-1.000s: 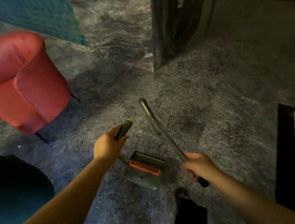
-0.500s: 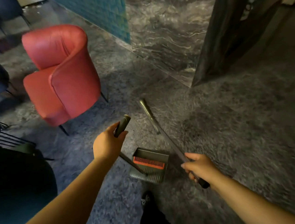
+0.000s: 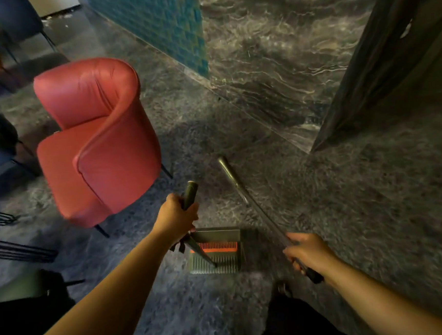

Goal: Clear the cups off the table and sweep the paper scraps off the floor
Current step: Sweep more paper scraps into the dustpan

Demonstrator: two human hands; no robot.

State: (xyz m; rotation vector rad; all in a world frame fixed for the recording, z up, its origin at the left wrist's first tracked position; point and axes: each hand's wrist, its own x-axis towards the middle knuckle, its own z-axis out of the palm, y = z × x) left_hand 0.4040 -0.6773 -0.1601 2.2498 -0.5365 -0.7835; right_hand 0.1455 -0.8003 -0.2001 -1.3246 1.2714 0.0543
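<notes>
Illumination is dim and warm, with the brightest return on the polished marble wall (image 3: 271, 56), which carries streaked glare, and a soft dark shadow on the floor (image 3: 378, 207) beside the red armchair (image 3: 97, 140). Wide-angle distortion bends straight lines at the frame edges. Motion blur softens the left margin, the lower corners and floor texture; the centre stays moderately sharp.

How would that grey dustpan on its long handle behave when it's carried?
The grey long-handled dustpan probably feels light, since the left hand alone holds its handle. It may swing, hanging low from that thin rod. The pan looks like stiff plastic, unlikely to flop.
</notes>
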